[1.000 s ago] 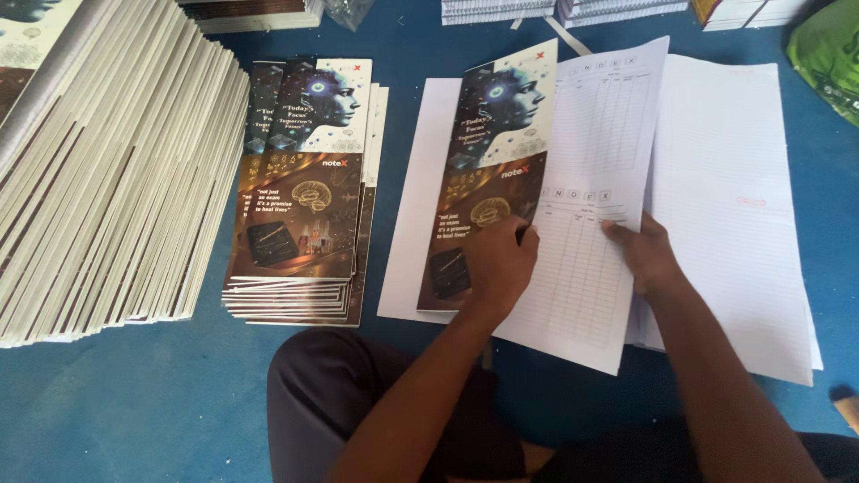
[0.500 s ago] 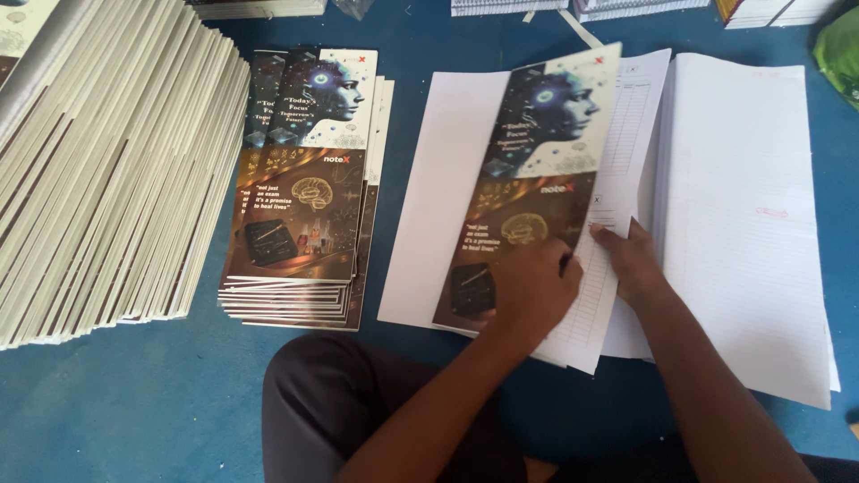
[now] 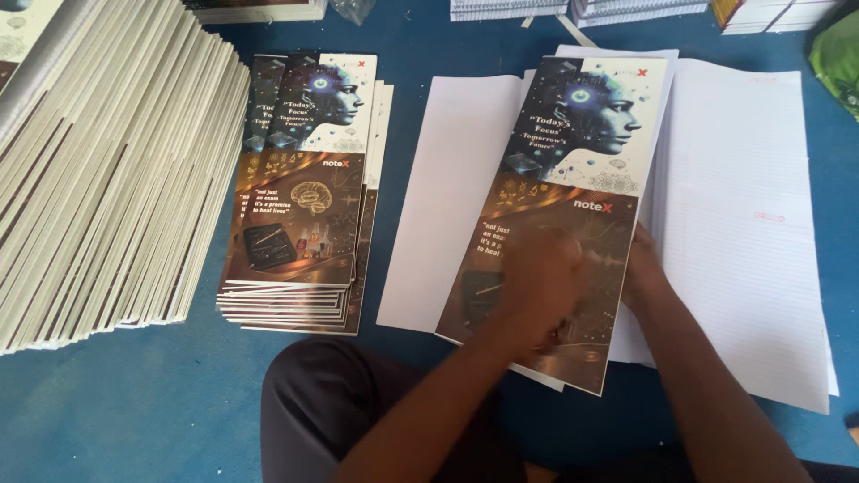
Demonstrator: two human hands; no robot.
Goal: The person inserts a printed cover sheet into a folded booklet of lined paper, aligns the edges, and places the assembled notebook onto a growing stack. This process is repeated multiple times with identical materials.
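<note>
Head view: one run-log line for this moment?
left hand flat on printed cover | right hand at cover's right edge | white sheets beneath | cover stack left

My left hand (image 3: 537,282) is smeared by motion blur, so I cannot tell how its fingers lie on the printed cover (image 3: 559,215), and it hides the cover's lower middle. My right hand (image 3: 646,268) is half tucked under that cover's right edge. The tall stack of booklets (image 3: 98,170) runs off the left edge. The green thing (image 3: 837,54) far right is cut off.
</note>
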